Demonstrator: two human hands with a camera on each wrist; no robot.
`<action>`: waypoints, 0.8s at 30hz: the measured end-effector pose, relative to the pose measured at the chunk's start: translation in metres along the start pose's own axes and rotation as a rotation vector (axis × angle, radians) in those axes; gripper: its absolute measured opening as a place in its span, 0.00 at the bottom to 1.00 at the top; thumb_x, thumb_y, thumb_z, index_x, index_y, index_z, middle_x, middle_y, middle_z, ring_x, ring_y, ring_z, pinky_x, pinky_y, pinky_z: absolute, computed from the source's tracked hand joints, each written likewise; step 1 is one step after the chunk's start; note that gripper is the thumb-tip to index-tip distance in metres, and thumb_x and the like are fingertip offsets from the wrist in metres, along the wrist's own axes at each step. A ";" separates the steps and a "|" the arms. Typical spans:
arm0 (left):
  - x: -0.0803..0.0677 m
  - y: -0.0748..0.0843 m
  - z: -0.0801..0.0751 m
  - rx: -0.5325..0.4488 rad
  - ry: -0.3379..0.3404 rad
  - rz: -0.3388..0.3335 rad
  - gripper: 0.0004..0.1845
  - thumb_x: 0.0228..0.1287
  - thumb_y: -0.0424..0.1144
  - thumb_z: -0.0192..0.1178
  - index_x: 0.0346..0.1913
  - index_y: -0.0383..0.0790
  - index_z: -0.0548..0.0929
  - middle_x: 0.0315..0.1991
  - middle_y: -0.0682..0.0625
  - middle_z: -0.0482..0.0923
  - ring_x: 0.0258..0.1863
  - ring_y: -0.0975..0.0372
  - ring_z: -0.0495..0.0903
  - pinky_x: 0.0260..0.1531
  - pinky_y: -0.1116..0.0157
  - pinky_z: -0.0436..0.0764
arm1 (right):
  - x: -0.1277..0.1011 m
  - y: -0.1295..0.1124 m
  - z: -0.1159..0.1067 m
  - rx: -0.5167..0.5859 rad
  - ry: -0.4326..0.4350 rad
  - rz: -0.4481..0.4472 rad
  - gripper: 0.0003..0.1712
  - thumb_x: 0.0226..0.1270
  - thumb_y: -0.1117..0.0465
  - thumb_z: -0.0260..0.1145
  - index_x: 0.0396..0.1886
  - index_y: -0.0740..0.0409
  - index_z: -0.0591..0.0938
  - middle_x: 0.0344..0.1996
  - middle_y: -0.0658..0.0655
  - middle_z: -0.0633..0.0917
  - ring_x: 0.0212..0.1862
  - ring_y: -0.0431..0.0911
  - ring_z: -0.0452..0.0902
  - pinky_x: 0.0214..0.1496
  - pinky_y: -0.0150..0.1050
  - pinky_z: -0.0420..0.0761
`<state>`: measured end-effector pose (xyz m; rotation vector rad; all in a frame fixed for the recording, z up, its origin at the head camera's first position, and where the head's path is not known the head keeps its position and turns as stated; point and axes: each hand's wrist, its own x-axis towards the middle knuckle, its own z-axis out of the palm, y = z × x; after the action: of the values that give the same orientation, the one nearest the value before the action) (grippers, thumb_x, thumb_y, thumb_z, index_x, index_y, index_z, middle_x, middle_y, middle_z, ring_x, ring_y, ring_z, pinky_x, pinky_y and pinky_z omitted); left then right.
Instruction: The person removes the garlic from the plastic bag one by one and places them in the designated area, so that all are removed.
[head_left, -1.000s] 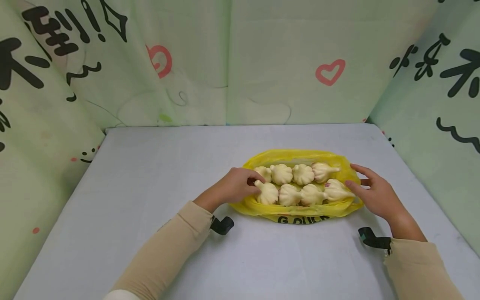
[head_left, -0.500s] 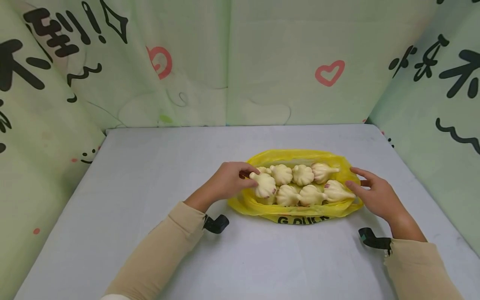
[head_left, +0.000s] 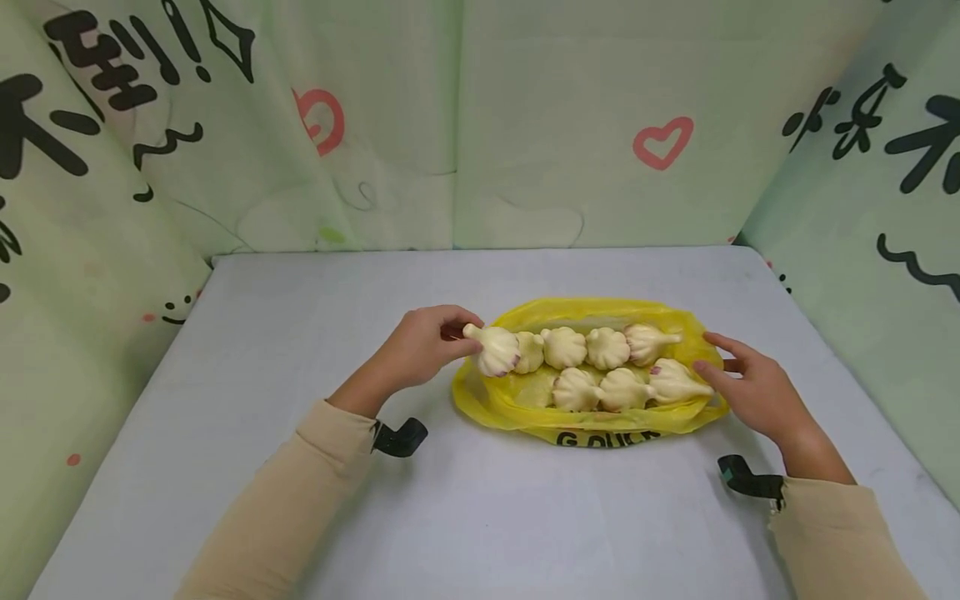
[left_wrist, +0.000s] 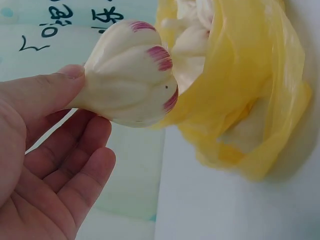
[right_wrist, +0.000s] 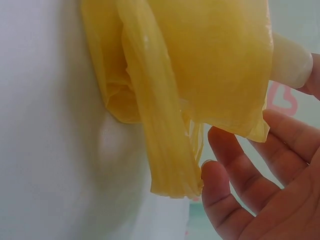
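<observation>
— Which hand has the garlic bulb?

— My left hand (head_left: 420, 346). It pinches 1 garlic bulb (head_left: 495, 350) by the stem, thumb on top and fingers curled beneath, and holds it just above the left rim of the yellow plastic bag (head_left: 600, 425). The bulb's long axis runs left to right, stem toward my palm, fat end with purple streaks toward the bag.

— And the right?

— My right hand (head_left: 750, 387) rests at the bag's right edge, fingers nearly straight and spread — fingertips touching the plastic beside the nearest bulb, gripping nothing.

— What remains inside?

— 7 bulbs (head_left: 603, 367) in 2 rows, with a gap at the front left. My left hand is plainly the nearer one to that gap.

— The surface?

— A pale grey table (head_left: 300, 333), flat and bare to the left of the bag, walled on 3 sides by green printed cloth (head_left: 525, 125).
</observation>
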<state>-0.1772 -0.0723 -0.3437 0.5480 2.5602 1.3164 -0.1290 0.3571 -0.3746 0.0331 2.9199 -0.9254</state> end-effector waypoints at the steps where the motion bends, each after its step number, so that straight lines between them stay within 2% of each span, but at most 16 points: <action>1: -0.001 -0.001 -0.003 0.000 0.006 -0.003 0.14 0.66 0.40 0.68 0.53 0.41 0.85 0.45 0.52 0.84 0.45 0.60 0.82 0.48 0.62 0.81 | 0.000 0.000 0.000 -0.001 -0.001 0.003 0.40 0.78 0.44 0.54 0.76 0.67 0.59 0.68 0.80 0.63 0.61 0.74 0.64 0.51 0.69 0.75; 12: -0.011 -0.019 -0.036 0.037 0.098 -0.072 0.16 0.66 0.39 0.68 0.54 0.39 0.84 0.46 0.47 0.83 0.48 0.55 0.82 0.49 0.57 0.81 | 0.002 0.000 -0.002 0.004 -0.012 -0.001 0.41 0.78 0.43 0.55 0.77 0.66 0.59 0.70 0.79 0.62 0.62 0.74 0.64 0.50 0.68 0.76; 18: -0.009 -0.032 -0.045 0.031 0.124 -0.095 0.16 0.66 0.39 0.68 0.54 0.38 0.84 0.47 0.45 0.84 0.50 0.53 0.82 0.50 0.56 0.80 | 0.003 0.001 -0.001 0.005 -0.010 0.004 0.41 0.78 0.44 0.55 0.77 0.66 0.59 0.69 0.80 0.62 0.62 0.74 0.64 0.49 0.67 0.76; 24: -0.006 -0.040 -0.048 0.048 0.145 -0.144 0.17 0.67 0.39 0.67 0.55 0.37 0.83 0.48 0.44 0.82 0.51 0.53 0.80 0.50 0.56 0.80 | 0.004 -0.001 0.000 0.004 -0.015 0.024 0.41 0.78 0.43 0.54 0.77 0.66 0.58 0.69 0.80 0.61 0.62 0.74 0.63 0.49 0.67 0.77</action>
<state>-0.1975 -0.1319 -0.3483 0.2783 2.6956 1.2928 -0.1331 0.3566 -0.3742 0.0617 2.8969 -0.9244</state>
